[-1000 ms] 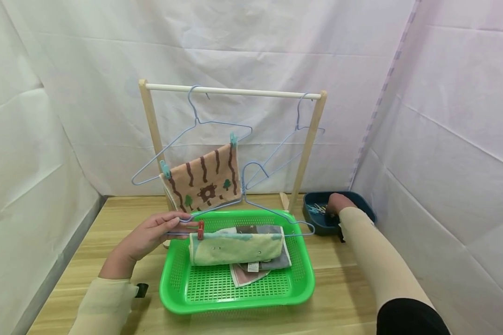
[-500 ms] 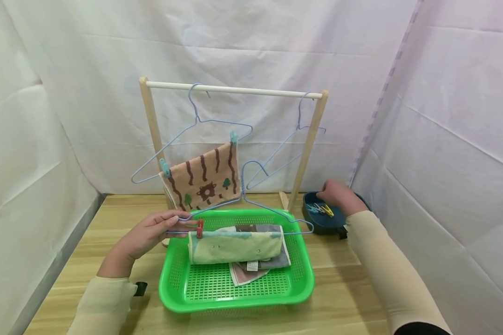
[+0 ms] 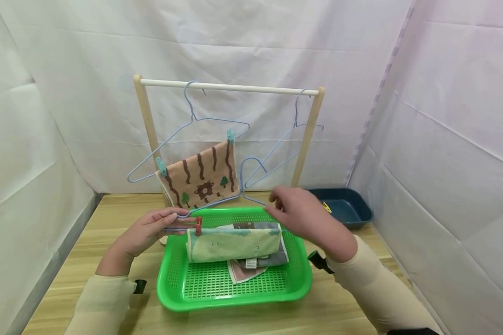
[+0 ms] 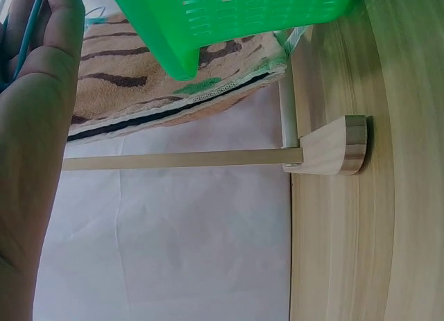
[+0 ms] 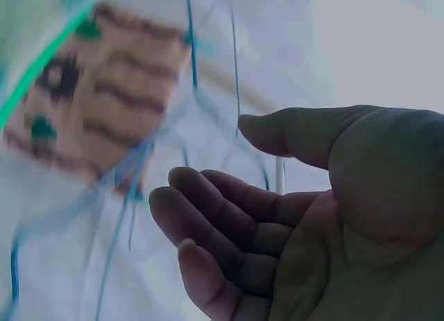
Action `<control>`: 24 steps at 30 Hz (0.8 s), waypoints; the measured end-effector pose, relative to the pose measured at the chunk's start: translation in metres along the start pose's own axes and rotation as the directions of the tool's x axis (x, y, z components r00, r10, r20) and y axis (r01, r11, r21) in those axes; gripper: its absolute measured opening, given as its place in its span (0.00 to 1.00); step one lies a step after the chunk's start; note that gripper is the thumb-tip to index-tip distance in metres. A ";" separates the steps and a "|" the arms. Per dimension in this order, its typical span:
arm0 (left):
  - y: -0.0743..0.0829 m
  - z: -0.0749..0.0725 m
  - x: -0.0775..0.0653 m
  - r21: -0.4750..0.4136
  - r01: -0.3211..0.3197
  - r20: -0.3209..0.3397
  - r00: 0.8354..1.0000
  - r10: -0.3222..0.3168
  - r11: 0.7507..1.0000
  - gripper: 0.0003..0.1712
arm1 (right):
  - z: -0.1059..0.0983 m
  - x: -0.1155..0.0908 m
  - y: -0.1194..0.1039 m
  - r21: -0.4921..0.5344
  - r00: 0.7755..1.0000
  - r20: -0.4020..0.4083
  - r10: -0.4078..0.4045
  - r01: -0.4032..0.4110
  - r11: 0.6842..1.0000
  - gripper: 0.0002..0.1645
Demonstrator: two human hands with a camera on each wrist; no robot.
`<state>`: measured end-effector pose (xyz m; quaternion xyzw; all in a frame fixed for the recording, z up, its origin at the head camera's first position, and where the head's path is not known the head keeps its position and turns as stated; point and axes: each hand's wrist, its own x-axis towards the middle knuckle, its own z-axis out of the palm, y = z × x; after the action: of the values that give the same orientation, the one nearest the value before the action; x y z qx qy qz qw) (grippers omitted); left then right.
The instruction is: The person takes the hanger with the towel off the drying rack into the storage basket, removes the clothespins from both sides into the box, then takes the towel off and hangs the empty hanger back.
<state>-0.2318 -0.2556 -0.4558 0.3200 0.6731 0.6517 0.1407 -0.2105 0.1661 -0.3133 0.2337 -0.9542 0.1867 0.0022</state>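
Observation:
My left hand [image 3: 148, 229] grips the left end of a blue wire clothes hanger [image 3: 241, 182] above a green basket [image 3: 234, 304]. Folded over the hanger's lower bar is a pale yellow-green towel [image 3: 234, 246], pinned near its left edge by a red clothespin [image 3: 199, 225]. My right hand [image 3: 303, 215] hovers at the hanger's right end and covers it in the head view. The right wrist view shows this hand's fingers loosely bent, the thumb apart from them and nothing visible in between. Grey and pink cloth [image 3: 282, 256] lies in the basket under the towel.
A wooden rack [image 3: 234, 87] stands behind, carrying a hanger with a brown-striped towel [image 3: 201, 174] held by teal clothespins [image 3: 161, 166], plus another hanger [image 3: 272, 151]. To the right sits a dark blue bin [image 3: 356, 204] with a yellow clothespin [image 3: 327, 207]. White cloth walls enclose the table.
My right hand has left the blue bin and moved left to the hanger's right end. The left hand still grips the hanger in about the same spot.

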 end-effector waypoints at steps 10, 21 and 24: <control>0.000 0.002 0.000 -0.003 0.005 -0.002 1.000 -0.005 1.000 0.24 | 0.060 0.023 -0.043 0.022 0.973 0.099 -0.209 0.208 0.978 0.22; 0.000 0.002 0.002 -0.001 0.009 -0.002 1.000 -0.009 1.000 0.24 | 0.115 0.057 -0.068 0.184 0.972 0.137 -0.191 0.165 0.969 0.39; -0.001 0.002 0.002 -0.002 0.000 0.001 1.000 0.000 1.000 0.24 | 0.122 0.060 -0.073 0.191 0.973 0.121 -0.196 0.171 0.967 0.37</control>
<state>-0.2324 -0.2528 -0.4568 0.3204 0.6723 0.6522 0.1413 -0.2212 0.0354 -0.3956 0.3327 -0.9056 0.2542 -0.0680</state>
